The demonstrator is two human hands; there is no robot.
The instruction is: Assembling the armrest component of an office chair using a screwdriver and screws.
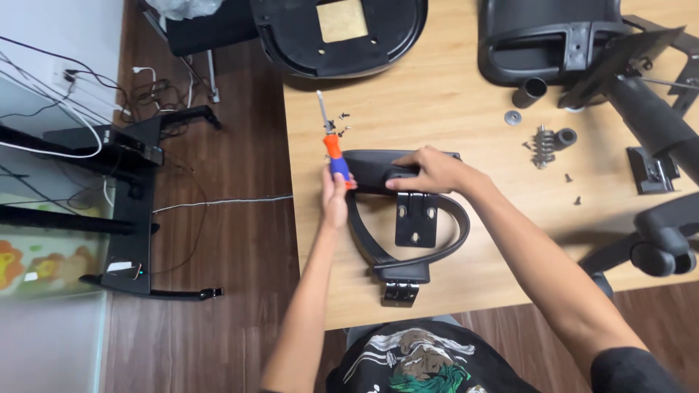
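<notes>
My left hand (334, 198) grips a screwdriver (331, 143) with an orange and blue handle, its metal shaft pointing away from me toward several small screws (342, 124) on the wooden table (437, 94). My right hand (429, 170) rests on the padded top of a black chair armrest (411, 218), which lies flat on the table with its mounting bracket (416, 218) facing up. The two hands are close together at the armrest's left end.
A black seat base (338, 33) lies at the table's far edge, a chair back (553, 40) and mechanism at the far right. A washer (512, 117), spring (542, 145), and tube (530, 92) lie loose. Cables and a black stand (135, 182) occupy the floor on the left.
</notes>
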